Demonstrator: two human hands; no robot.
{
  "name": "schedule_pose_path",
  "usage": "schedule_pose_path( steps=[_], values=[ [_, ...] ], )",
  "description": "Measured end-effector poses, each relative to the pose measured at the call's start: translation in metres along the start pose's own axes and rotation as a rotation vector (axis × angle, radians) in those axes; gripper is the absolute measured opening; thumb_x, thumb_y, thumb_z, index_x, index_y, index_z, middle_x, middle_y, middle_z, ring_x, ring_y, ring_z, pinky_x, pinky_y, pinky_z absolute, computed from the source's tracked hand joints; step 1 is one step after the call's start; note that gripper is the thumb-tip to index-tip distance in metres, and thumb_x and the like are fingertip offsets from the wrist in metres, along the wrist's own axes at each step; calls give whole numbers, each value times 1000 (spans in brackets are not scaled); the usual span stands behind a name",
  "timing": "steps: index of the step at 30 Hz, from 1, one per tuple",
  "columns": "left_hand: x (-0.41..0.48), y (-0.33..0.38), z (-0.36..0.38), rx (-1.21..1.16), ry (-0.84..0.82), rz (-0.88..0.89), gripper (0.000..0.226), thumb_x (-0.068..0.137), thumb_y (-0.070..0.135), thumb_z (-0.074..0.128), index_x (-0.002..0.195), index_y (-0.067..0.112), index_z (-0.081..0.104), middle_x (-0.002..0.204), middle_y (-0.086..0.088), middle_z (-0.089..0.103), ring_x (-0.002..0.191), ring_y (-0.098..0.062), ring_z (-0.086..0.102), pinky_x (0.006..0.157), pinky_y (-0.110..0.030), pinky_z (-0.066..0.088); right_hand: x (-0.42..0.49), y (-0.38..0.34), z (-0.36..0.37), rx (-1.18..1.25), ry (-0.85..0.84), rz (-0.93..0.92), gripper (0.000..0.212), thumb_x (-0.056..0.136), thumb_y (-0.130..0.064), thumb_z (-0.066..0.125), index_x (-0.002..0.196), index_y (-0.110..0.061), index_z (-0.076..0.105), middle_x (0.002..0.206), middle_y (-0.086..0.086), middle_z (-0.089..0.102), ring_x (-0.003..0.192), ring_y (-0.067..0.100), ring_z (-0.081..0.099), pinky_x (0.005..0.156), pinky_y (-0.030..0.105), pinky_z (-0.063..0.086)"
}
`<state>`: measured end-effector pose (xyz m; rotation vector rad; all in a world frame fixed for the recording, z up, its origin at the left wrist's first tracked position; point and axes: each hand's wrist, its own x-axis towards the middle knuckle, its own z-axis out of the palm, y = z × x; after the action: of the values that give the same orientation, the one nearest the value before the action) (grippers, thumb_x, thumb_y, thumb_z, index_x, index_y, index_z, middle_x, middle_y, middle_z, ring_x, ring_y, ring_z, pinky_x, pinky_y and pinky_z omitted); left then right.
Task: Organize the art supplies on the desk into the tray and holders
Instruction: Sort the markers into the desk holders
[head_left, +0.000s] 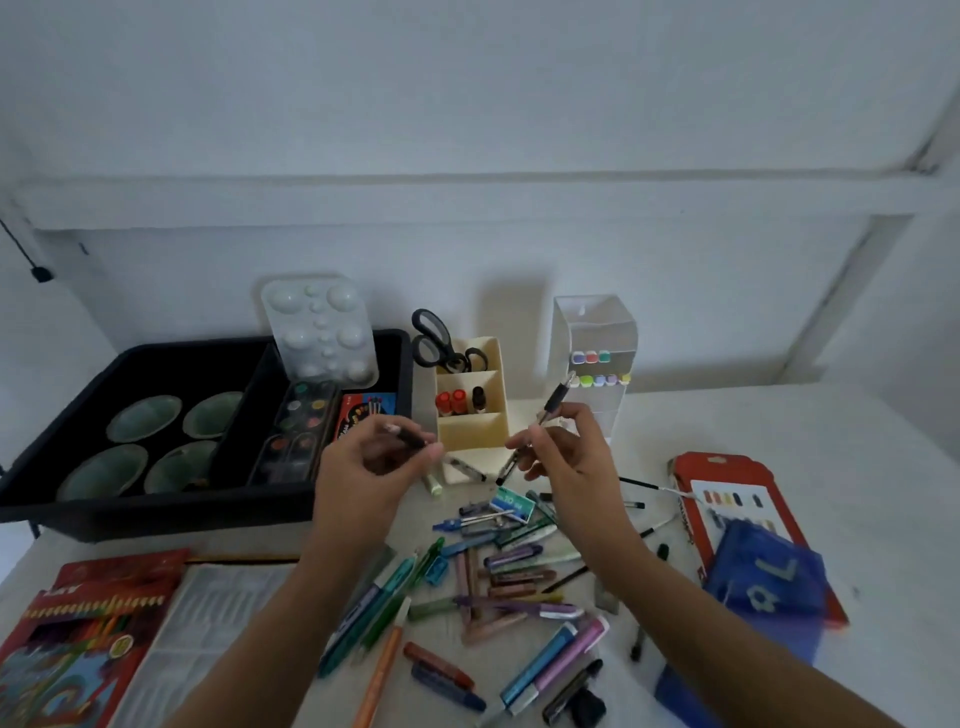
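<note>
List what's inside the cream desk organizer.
Organizer back compartment: scissors. Middle: two orange-capped markers, one dark marker. Front: nothing shows above the wall; blades and marker bodies are hidden.

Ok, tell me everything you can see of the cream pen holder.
The cream holder stands upright on the desk, between the black tray and the clear box. It looks like plastic, with three stepped compartments: black-handled scissors at the back, three markers in the middle, nothing visible in front.
</note>
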<state>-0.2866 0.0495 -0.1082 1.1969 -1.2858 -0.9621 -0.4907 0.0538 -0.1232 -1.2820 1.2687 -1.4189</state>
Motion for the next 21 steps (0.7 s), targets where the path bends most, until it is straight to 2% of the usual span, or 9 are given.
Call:
schedule_pose_path(
  steps=[3,6,9,14,17,19,21],
  values=[
    [7,-1,6,-51,31,-45,12,88,5,74,96,13,76,88,2,78,78,-2,70,72,-17,51,7,2,-1,-3,-10,-16,8,103,-21,51,110,-25,48,94,5,75,78,19,66,72,33,56],
    [12,-1,9,-66,45,-33,13,90,5,71,99,13,77,78,3,75,66,1,63,65,-12,48,15,2,-1,30,-7,32,7,103,-20,53,110,-21,50,88,8,74,68,16,62,65,26,52],
    [15,-4,9,-3,16,-24,15,94,8,68,102,17,76,75,-4,74,65,-4,63,63,-16,48,17,4,-1,88,-62,137,12,102,-19,55,111,-13,52,83,13,73,61,17,58,60,27,52],
    [15,-10,6,192,-116,4,15,98,15,63,104,22,74,78,-1,72,66,-4,60,64,-17,49,15,13,0,146,-137,258,20,99,-14,61,116,-18,51,82,21,72,56,20,56,57,30,51],
    [13,-12,7,279,-187,-53,11,98,25,64,109,24,66,80,-6,74,60,-9,58,59,-21,49,14,13,0,230,-178,338,16,101,-12,55,110,-2,63,82,19,72,60,21,58,61,31,51],
    [11,-13,9,187,-189,-174,22,96,24,67,111,25,52,76,-12,74,54,-13,57,54,-22,48,14,14,0,349,-214,444,18,100,-5,53,112,3,64,91,23,72,68,22,62,67,32,52],
    [10,-12,11,96,-196,-267,24,94,22,69,108,18,50,74,-15,73,50,-14,55,49,-23,45,13,16,-2,350,-243,485,20,93,-1,62,113,3,64,96,22,73,78,24,66,75,35,53]
  ],
)
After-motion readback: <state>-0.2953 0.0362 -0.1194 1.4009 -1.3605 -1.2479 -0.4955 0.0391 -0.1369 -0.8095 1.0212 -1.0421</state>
